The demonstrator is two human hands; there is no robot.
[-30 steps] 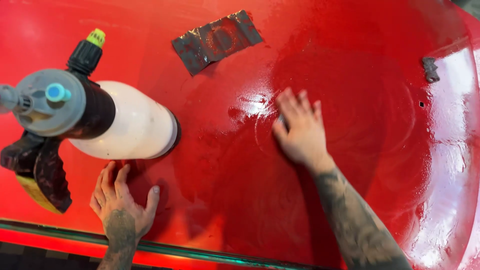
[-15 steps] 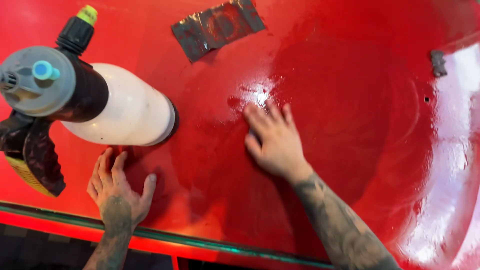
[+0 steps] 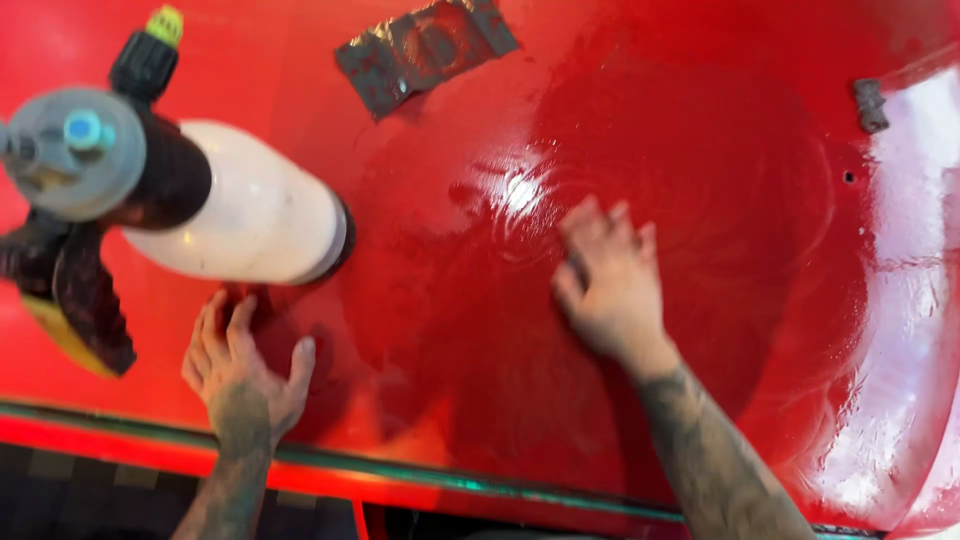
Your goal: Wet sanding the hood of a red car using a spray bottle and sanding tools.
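Observation:
My right hand (image 3: 607,277) lies flat, palm down, on a glossy wet red panel (image 3: 700,150), fingers spread, blurred by motion. My left hand (image 3: 243,366) rests flat on the same panel near its lower edge, fingers apart, holding nothing. Just above my left hand stands a white pump sprayer bottle (image 3: 235,215) with a grey cap, black collar and a yellow-tipped nozzle; the hand is close to its base but apart from it.
A grey patch of tape or film (image 3: 425,50) is stuck on the panel at the top. A small dark fitting (image 3: 870,103) sits at the upper right. A green-edged rim (image 3: 420,475) runs along the panel's lower border.
My right hand has slid across the wet panel, first left, then back right and down. My left hand stays planted near the bottle.

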